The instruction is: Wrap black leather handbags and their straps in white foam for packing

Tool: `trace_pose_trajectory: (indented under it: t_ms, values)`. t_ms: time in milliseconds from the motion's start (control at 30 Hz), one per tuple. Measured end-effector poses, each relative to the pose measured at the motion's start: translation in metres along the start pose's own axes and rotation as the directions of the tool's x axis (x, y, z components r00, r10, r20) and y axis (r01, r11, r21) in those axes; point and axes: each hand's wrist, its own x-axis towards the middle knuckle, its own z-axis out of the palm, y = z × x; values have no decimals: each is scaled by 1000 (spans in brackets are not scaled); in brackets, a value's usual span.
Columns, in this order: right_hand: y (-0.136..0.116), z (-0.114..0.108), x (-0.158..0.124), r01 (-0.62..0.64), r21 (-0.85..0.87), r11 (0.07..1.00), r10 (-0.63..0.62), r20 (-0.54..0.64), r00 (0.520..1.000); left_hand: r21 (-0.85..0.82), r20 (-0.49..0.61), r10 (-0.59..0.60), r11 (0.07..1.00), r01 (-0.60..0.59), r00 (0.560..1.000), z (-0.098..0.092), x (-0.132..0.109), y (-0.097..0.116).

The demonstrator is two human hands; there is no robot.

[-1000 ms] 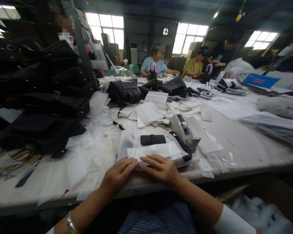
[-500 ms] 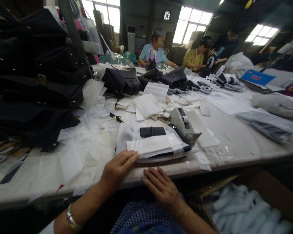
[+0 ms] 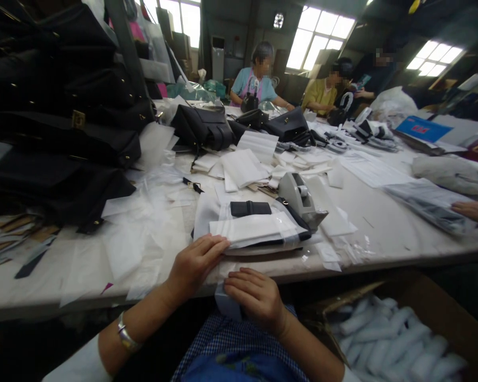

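My left hand [image 3: 197, 262] rests fingers down on the near left corner of a flat stack of white wrapping sheets [image 3: 255, 229] at the table's front edge. Just below the edge, over my lap, my right hand [image 3: 254, 297] curls its fingers on a pale sheet [image 3: 225, 302] that hangs down there. A small black strap piece [image 3: 250, 208] lies on the paper behind the stack. A grey tape dispenser [image 3: 301, 199] stands right of it.
Black handbags [image 3: 59, 132] are piled at the left, and more bags [image 3: 202, 130] lie farther back among loose white sheets. A cardboard box of white rolls [image 3: 390, 334] sits below at right. Another person's hand [image 3: 476, 211] reaches in at the right edge. Several people sit at the far side.
My right hand left the top of the stack, dropped below the table edge and closed on a pale sheet. My left hand stayed on the stack's corner. A hand appeared at the right edge.
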Motion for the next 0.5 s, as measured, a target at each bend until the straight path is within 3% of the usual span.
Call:
trace_pose_trajectory:
  t_ms: [267,500]
  values:
    - [-17,-4,8,61,-38,997,-57,89,994,25,-67,16,1000,-14,998,3,1,0]
    - [-18,-19,26,27,41,999,-30,91,995,-5,-72,2,1000,-3,997,7,-7,0]
